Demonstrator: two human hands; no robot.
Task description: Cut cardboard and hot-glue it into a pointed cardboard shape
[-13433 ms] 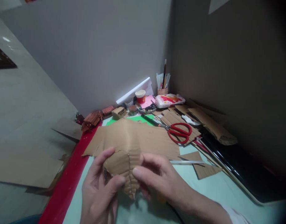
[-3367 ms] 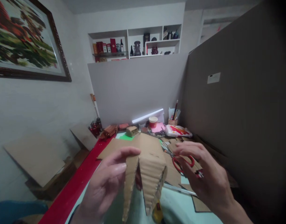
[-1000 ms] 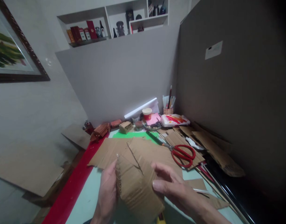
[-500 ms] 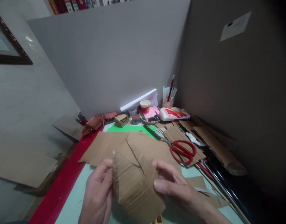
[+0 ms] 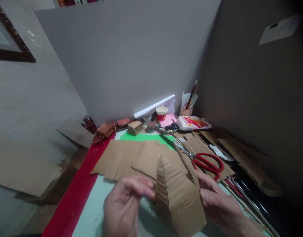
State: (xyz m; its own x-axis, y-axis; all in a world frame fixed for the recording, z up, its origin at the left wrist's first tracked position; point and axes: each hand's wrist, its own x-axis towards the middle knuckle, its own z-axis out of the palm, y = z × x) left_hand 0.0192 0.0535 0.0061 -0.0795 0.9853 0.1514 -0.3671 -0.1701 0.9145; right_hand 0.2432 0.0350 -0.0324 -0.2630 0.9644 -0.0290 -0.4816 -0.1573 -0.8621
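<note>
A folded cardboard piece [image 5: 184, 200] is held upright over the front of the table, its creased left face turned partly toward me. My left hand [image 5: 128, 202] has its fingertips closed at the left edge of this piece. At the right edge, my right hand [image 5: 219, 199] grips it between thumb and fingers. Flat cardboard sheets [image 5: 124, 158] lie behind the hands, over a green sheet [image 5: 134, 137]. Red-handled scissors [image 5: 208, 164] rest on cardboard to the right, just beyond my right hand.
Along the back stand a paper cup [image 5: 161, 113] on a tray, a round tin [image 5: 151, 126], a small cardboard box [image 5: 135, 127], a tissue pack [image 5: 194, 122] and a pen holder [image 5: 186, 111]. Cardboard strips [image 5: 250, 164] are piled at the right. A red strip [image 5: 74, 187] edges the left.
The cardboard piece has moved right and turned, so its folded left side now shows. Both hands have moved right with it. The view has shifted slightly.
</note>
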